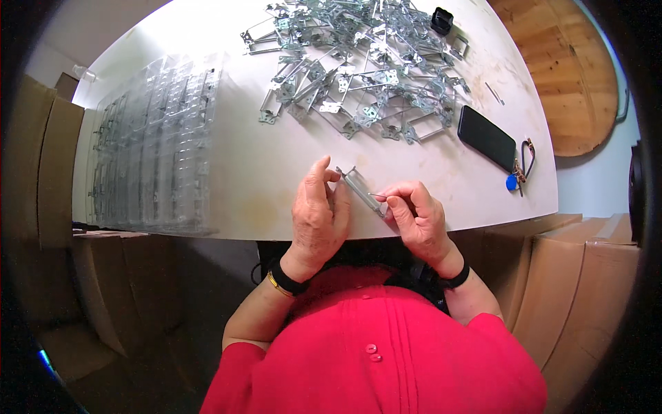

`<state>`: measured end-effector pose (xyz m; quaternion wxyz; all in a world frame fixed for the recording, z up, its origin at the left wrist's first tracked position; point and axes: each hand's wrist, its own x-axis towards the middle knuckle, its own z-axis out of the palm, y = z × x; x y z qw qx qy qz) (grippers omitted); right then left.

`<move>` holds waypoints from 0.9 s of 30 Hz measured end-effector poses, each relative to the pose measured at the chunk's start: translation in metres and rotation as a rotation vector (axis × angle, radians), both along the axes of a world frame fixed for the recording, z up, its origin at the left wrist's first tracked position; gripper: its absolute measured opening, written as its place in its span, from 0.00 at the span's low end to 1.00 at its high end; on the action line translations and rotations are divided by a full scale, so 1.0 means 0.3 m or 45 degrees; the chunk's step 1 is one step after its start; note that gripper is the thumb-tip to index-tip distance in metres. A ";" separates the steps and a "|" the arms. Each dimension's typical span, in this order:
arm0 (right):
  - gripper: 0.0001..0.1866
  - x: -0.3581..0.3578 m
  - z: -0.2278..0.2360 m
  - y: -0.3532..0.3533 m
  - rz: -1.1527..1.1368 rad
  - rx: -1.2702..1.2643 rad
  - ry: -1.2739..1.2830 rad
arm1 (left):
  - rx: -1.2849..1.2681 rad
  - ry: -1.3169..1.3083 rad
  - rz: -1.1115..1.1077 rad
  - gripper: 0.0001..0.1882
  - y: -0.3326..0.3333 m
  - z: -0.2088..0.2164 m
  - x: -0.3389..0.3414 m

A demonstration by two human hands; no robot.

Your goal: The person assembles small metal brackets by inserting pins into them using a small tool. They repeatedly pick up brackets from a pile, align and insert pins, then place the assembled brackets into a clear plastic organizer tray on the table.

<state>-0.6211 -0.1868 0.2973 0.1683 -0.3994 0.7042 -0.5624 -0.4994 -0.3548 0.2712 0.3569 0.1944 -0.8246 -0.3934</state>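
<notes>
Above table (258, 196) — left hand (318, 215) forward, grip unclear; right hand (419, 219) inward, grip on pin (377, 195)

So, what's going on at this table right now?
A person is handling a small metal bracket. The right hand pinches a thin metal pin close to it; the left hand is at its far end, grip unclear. Beyond lies a loose pile of metal parts, with clear plastic trays to the left and a black phone to the right.

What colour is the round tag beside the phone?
The round tag is blue, clearest in the head view.
</notes>
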 end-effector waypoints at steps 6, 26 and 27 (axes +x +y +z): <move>0.06 -0.002 0.001 0.001 -0.031 0.032 -0.070 | -0.065 -0.026 -0.017 0.22 0.006 0.009 0.017; 0.07 -0.007 -0.026 0.003 -0.010 0.012 -0.256 | -0.500 -0.176 -0.053 0.30 0.116 0.061 -0.018; 0.07 -0.005 -0.026 0.004 -0.015 0.000 -0.262 | -0.484 -0.168 -0.067 0.29 0.118 0.067 -0.017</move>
